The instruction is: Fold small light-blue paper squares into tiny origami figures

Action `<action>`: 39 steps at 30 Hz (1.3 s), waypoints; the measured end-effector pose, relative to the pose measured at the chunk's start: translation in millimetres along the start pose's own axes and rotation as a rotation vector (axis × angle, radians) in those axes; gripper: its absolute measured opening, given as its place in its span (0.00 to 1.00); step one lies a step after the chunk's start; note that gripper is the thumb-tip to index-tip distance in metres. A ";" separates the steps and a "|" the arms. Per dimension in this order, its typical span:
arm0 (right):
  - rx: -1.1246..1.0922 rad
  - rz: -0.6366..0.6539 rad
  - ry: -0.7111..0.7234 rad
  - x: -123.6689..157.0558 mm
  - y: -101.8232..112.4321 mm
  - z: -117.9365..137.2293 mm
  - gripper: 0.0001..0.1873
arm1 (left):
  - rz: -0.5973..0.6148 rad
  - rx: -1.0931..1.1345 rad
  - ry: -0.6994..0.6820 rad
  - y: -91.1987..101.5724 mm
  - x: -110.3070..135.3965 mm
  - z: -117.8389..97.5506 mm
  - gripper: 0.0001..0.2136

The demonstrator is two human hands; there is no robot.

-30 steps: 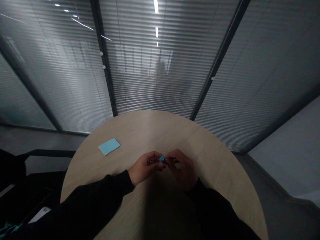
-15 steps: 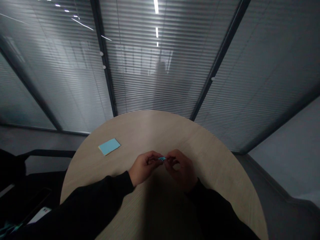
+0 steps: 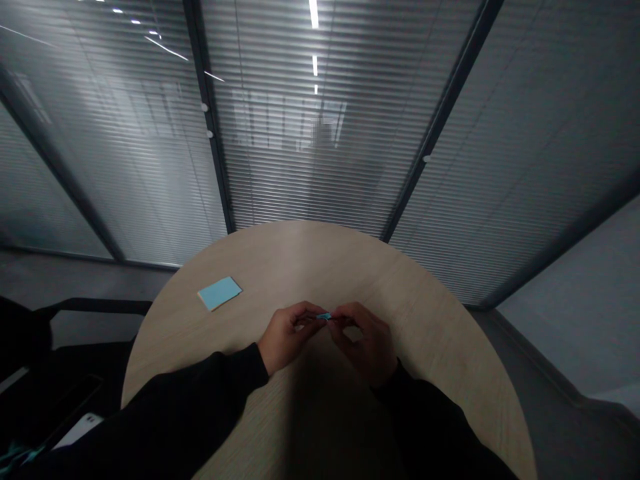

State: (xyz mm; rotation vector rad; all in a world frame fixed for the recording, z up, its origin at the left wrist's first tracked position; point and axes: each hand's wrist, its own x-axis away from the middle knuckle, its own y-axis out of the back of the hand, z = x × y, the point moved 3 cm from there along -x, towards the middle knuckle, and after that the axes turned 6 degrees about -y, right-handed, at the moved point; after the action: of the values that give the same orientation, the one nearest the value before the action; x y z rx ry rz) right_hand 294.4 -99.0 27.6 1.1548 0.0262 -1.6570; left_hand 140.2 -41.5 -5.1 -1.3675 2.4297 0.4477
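Note:
A small folded piece of light-blue paper (image 3: pixel 324 316) shows as a thin strip between my hands, with most of it hidden by my fingers. My left hand (image 3: pixel 290 337) and my right hand (image 3: pixel 363 341) both pinch it from either side, just above the round light-wood table (image 3: pixel 310 257). Further left, a flat light-blue paper sheet (image 3: pixel 219 293) lies on the tabletop, apart from both hands. Black sleeves cover my forearms.
Behind the table's far edge stands a glass partition (image 3: pixel 300 153) with slatted blinds and dark frames. A black chair (image 3: pixel 90 307) stands at the left, and a white object (image 3: pixel 79 430) lies low at the lower left. Grey floor surrounds the table.
The blue piece has gone from a wider lump between my fingers to a thin strip. My hands have shifted only slightly, and the flat sheet stays in place.

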 end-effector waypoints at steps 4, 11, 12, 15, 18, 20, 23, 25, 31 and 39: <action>-0.070 0.030 -0.016 -1.4 1.3 2.4 0.04 | -0.008 -0.002 -0.011 0.8 -0.5 -0.1 0.12; -0.148 0.049 -0.135 -0.5 -1.9 -2.6 0.03 | -0.005 -0.009 -0.008 1.0 -0.9 6.2 0.12; -0.170 0.051 -0.160 -0.2 -2.5 -3.7 0.02 | -0.003 -0.012 -0.007 0.8 -0.8 5.9 0.12; -0.203 0.058 -0.210 0.4 -3.4 -5.9 0.01 | 0.000 -0.012 -0.002 0.3 -0.6 3.7 0.13; -0.162 0.054 -0.212 0.6 -2.9 -6.2 0.01 | -0.003 -0.009 0.007 -0.1 -0.5 2.4 0.12; -0.124 0.050 -0.204 0.4 -2.4 -5.7 0.02 | -0.009 0.002 0.011 -0.3 -0.5 2.7 0.12; -0.103 0.041 -0.191 -0.2 -1.9 -4.2 0.04 | -0.024 0.035 0.018 -0.1 -0.5 3.9 0.13; -0.106 0.026 -0.184 -0.6 -1.4 -3.5 0.05 | -0.027 0.051 0.024 0.0 -0.4 4.3 0.13; -0.114 0.024 -0.145 -1.2 -1.5 -3.4 0.03 | -0.024 0.048 0.038 -0.1 -0.3 4.6 0.13; -0.082 0.011 -0.100 -2.6 1.5 -0.3 0.02 | -0.033 0.061 0.056 -0.8 -0.6 4.6 0.14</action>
State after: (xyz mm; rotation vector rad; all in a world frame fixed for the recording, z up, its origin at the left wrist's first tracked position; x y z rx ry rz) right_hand 295.6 -97.6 30.0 1.0084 0.0238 -1.6865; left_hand 141.8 -39.5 -9.1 -1.4097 2.4404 0.3293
